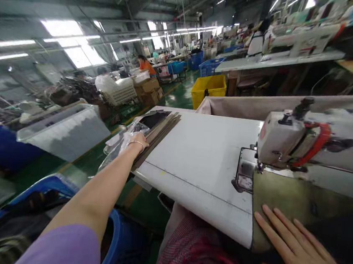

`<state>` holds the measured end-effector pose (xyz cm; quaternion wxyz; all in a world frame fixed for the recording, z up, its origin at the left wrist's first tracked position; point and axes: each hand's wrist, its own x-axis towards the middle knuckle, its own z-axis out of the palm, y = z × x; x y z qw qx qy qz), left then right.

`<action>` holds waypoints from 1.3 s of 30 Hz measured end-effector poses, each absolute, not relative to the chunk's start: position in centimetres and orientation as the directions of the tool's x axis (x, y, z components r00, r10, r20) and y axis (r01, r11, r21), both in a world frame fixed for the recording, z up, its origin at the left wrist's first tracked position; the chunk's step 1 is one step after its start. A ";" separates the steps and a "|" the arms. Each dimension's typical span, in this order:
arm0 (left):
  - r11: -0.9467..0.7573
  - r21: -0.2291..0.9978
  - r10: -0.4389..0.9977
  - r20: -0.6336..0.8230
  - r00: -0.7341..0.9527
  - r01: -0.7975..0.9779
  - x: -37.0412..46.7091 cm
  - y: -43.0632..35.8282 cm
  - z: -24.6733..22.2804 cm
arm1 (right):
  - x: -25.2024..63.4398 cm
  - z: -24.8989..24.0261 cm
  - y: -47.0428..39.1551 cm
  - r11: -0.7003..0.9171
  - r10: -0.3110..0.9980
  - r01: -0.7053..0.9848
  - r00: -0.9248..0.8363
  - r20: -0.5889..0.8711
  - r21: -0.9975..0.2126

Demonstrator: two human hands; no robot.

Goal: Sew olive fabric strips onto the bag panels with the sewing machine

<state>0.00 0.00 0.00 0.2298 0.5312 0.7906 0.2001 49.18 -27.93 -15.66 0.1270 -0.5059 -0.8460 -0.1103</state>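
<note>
My left hand (139,141) reaches to the left end of the white sewing table (199,151). It rests at a stack of brown fabric strips (160,134), beside clear plastic wrap (125,141); its fingertips are partly hidden, so its grip is unclear. My right hand (305,254) lies with fingers spread on olive-green fabric (282,202) and dark cloth at the right. That fabric's edge lies near the needle area of the sewing machine (276,138), just right of the metal plate (245,170).
A blue basket (121,235) stands below my left arm. Beyond the table are a yellow crate (208,89) and a pink cloth-lined trough (242,103). A white bin (66,131) stands at the left. People work in the background.
</note>
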 end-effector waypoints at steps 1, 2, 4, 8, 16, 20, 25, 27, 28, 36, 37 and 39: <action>0.350 0.569 0.934 -0.153 -0.322 0.744 0.0 -0.3 0.1 | 48.9 -15.4 -28.1 0.457 0.834 0.888 -0.449 0.321 0.054; 0.339 0.584 0.938 -0.154 -0.309 0.738 0.2 -0.6 0.2 | 48.7 -15.2 -28.3 0.451 0.839 0.891 -0.441 0.317 0.048; 0.302 0.633 0.951 -0.151 -0.269 0.713 0.8 -1.5 0.3 | 48.5 -14.8 -28.6 0.444 0.847 0.896 -0.429 0.313 0.025; 0.169 0.787 0.985 -0.108 -0.138 0.593 4.0 -4.3 0.0 | 48.8 -14.3 -28.8 0.457 0.851 0.888 -0.418 0.317 -0.056; -0.043 0.972 0.983 -0.001 0.186 0.230 14.1 -12.1 0.2 | 44.5 -8.0 -28.7 0.443 0.884 0.739 -0.269 0.381 -0.507; 0.091 0.995 0.927 -0.100 0.361 0.043 18.6 -15.9 -2.0 | 40.2 -4.6 -27.8 0.095 0.976 0.407 -0.217 0.005 -0.909; -0.236 0.919 0.881 0.066 0.469 0.315 20.8 -18.6 -6.0 | 38.4 -4.6 -28.0 -0.301 0.935 -0.019 -0.200 -0.292 -0.953; -0.593 0.657 0.769 0.290 0.569 0.467 21.2 -17.6 -7.2 | 38.5 -4.5 -29.2 -0.388 0.908 -0.106 -0.215 -0.360 -0.916; -0.718 0.492 0.677 0.331 0.657 0.493 21.4 -16.7 -7.7 | 38.5 -4.1 -29.9 -0.426 0.886 -0.121 -0.256 -0.387 -0.897; -0.913 0.126 0.406 0.389 0.827 0.389 23.4 -6.6 -10.8 | 42.9 -0.5 -27.3 0.033 0.843 0.501 -0.479 -0.246 -0.865; -0.915 0.119 0.399 0.418 0.816 0.386 23.7 -6.1 -10.6 | 44.0 -1.4 -25.6 0.172 0.920 0.660 -0.373 -0.120 -0.731; -0.926 0.101 0.367 0.459 0.809 0.363 24.4 -6.3 -10.2 | 46.0 -4.0 -22.5 0.275 0.959 0.891 -0.225 0.175 -0.362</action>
